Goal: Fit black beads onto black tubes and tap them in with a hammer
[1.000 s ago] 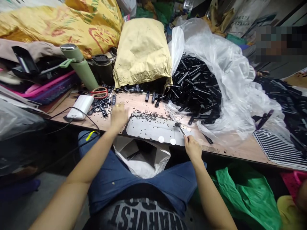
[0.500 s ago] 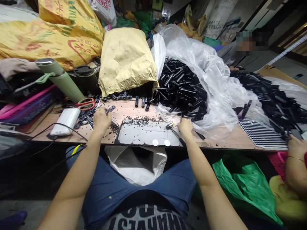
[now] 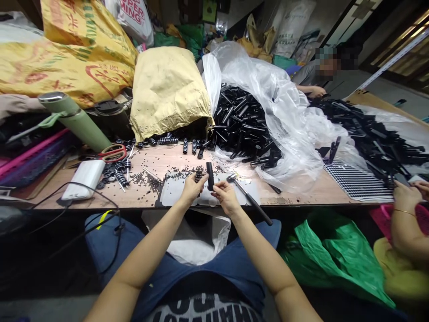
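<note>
Near the table's front edge, my left hand (image 3: 191, 190) is closed on a short black-and-white ribbed cylinder (image 3: 198, 175). Close beside it, my right hand (image 3: 226, 197) pinches the lower end of a black plastic tube (image 3: 210, 174), which stands nearly upright. The two pieces are close together; whether they touch is hard to tell. Under my hands lies a grey pad (image 3: 172, 192) sprinkled with tiny black bits (image 3: 183, 171). A hammer (image 3: 250, 197) rests to the right, its black handle sticking out past the edge.
A plastic bag spills a heap of black tubes (image 3: 243, 120). More ribbed cylinders (image 3: 185, 146) stand before a yellow paper sack (image 3: 170, 89). Scissors (image 3: 114, 153), a white power bank (image 3: 83, 179) and a green flask (image 3: 78, 120) sit left. At right, another person's hands (image 3: 407, 194) work.
Both hands have moved inward from the sides to the middle. My left hand brought the ribbed cylinder; my right hand came from the heap with a black tube.
</note>
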The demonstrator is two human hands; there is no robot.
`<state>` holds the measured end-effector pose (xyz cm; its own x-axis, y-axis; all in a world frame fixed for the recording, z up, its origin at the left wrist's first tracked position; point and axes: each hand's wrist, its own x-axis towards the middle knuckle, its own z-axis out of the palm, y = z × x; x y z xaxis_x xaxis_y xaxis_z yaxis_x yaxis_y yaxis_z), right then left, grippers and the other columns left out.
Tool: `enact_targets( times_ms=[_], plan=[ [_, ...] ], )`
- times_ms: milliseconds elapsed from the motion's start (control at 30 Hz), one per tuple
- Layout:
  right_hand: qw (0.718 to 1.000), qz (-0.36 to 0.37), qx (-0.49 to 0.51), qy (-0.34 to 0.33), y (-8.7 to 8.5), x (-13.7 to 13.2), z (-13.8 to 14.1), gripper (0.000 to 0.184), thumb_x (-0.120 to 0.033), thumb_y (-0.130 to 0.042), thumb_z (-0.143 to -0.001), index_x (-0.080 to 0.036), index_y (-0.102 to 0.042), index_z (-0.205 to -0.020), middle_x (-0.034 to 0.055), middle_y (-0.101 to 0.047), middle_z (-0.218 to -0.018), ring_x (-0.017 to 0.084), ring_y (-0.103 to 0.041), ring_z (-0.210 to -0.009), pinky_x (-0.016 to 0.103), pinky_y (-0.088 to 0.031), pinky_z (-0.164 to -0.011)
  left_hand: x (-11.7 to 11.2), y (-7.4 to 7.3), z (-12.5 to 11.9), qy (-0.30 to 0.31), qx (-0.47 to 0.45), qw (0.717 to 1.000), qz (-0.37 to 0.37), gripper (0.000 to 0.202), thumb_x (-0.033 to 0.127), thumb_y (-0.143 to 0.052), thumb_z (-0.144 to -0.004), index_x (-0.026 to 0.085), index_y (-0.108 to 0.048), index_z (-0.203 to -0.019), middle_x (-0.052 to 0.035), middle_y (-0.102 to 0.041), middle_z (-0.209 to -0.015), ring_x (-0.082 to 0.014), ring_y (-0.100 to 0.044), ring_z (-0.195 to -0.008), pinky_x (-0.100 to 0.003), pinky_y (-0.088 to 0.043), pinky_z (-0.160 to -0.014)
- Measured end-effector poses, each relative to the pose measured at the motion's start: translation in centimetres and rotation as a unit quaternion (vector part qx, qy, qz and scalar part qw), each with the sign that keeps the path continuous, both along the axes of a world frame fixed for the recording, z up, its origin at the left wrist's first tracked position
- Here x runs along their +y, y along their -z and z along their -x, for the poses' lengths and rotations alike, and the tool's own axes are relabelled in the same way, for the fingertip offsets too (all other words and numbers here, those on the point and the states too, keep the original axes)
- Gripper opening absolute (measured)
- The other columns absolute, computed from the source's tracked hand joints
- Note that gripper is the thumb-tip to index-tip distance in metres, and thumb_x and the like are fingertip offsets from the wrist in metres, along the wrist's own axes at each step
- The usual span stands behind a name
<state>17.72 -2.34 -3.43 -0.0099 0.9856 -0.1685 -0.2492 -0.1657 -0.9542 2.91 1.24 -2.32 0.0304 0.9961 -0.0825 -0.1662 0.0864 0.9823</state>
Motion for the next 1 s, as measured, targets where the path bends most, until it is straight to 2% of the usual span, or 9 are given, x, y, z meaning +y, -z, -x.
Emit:
enact_targets(
  times_ms=[100,167,233,300,367,567,800,900,1000],
  plan=[
    [0.972,-0.13,-0.188,-0.063,-1.2,-0.2,0.3,0.057,-0.053,-0.075,-0.066,-0.022,-0.055,-0.109,0.0092,-0.06,-0.113,0.026,-0.061,-0.106,0.045,-0.052,-0.09,-0.7,-0.9,0.2,0.007,-0.057,0.996,0.067,0.048,0.05,-0.08,-0.058,0.019,-0.049,-0.076,0.01,-0.042,-0.04,-0.0053,-0.034,-0.032,-0.017,-0.024,-0.035],
    [0.894,-0.247,-0.356,-0.11,-2.5,0.2,-0.1,0.084,-0.049,-0.081,-0.061,-0.025,-0.044,-0.133,0.0132,-0.043,-0.141,0.031,-0.041,-0.132,0.051,-0.038,-0.107,-1.0,-1.4,0.7,0.031,-0.039,0.995,0.082,0.047,0.047,-0.082,-0.057,0.019,-0.048,-0.074,0.0102,-0.041,-0.039,-0.0046,-0.033,-0.031,-0.016,-0.023,-0.034],
    [0.809,-0.316,-0.471,-0.154,-3.7,0.7,-0.6,0.102,-0.041,-0.083,-0.06,-0.026,-0.03,-0.145,0.0125,-0.029,-0.152,0.032,-0.026,-0.141,0.051,-0.027,-0.114,-1.2,-1.6,0.9,0.065,0.002,0.994,0.089,0.047,0.047,-0.082,-0.057,0.018,-0.049,-0.075,0.0097,-0.042,-0.039,-0.0044,-0.033,-0.03,-0.016,-0.022,-0.032],
    [0.768,-0.332,-0.52,-0.17,-4.3,1.2,-0.9,0.105,-0.035,-0.082,-0.063,-0.024,-0.022,-0.149,0.0141,-0.03,-0.151,0.031,-0.027,-0.14,0.049,-0.027,-0.115,-1.3,-1.6,0.9,0.088,0.022,0.992,0.092,0.046,0.049,-0.08,-0.06,0.018,-0.051,-0.077,0.0102,-0.041,-0.039,-0.0042,-0.031,-0.029,-0.016,-0.021,-0.031],
    [0.764,-0.324,-0.535,-0.157,-4.3,1.4,-1.0,0.107,-0.035,-0.082,-0.063,-0.02,-0.02,-0.15,0.017,-0.034,-0.147,0.032,-0.031,-0.138,0.049,-0.029,-0.114,-1.3,-1.5,0.7,0.094,-0.009,0.992,0.085,0.047,0.054,-0.075,-0.065,0.018,-0.053,-0.084,0.0097,-0.043,-0.045,-0.0043,-0.034,-0.03,-0.016,-0.023,-0.032],
    [0.802,-0.296,-0.506,-0.111,-2.6,0.5,-1.9,0.11,-0.044,-0.082,-0.062,-0.016,-0.02,-0.148,0.0201,-0.033,-0.145,0.032,-0.029,-0.138,0.049,-0.03,-0.114,-1.4,-1.7,0.6,0.066,-0.116,0.989,0.058,0.054,0.06,-0.064,-0.074,0.018,-0.056,-0.107,0.0082,-0.047,-0.057,-0.0031,-0.035,-0.032,-0.015,-0.024,-0.031],
    [0.781,-0.194,-0.579,-0.13,-0.7,0.3,-3.0,0.099,-0.051,-0.08,-0.061,-0.015,-0.035,-0.142,0.0205,-0.039,-0.14,0.035,-0.038,-0.132,0.051,-0.035,-0.107,-1.7,-2.2,0.3,0.055,-0.074,0.994,0.06,0.064,0.061,-0.058,-0.079,0.018,-0.054,-0.126,0.0098,-0.043,-0.049,-0.0045,-0.03,-0.028,-0.015,-0.02,-0.029],
    [0.768,-0.183,-0.599,-0.13,-0.4,0.4,-3.1,0.098,-0.054,-0.08,-0.059,-0.014,-0.04,-0.139,0.02,-0.042,-0.139,0.037,-0.042,-0.127,0.051,-0.035,-0.106,-1.2,-1.3,0.2,0.038,-0.028,0.998,0.031,0.06,0.059,-0.055,-0.081,0.015,-0.059,-0.122,0.0068,-0.048,-0.053,-0.0057,-0.036,-0.032,-0.017,-0.026,-0.031],
    [0.772,-0.192,-0.596,-0.109,0.2,0.4,-3.0,0.098,-0.053,-0.081,-0.056,-0.015,-0.042,-0.137,0.0187,-0.045,-0.138,0.036,-0.044,-0.124,0.05,-0.036,-0.105,-0.7,0.5,0.3,0.006,0.109,0.993,-0.05,0.05,0.054,-0.052,-0.085,0.016,-0.065,-0.115,0.0001,-0.06,-0.065,-0.0101,-0.05,-0.042,-0.023,-0.041,-0.04]
  ],
)
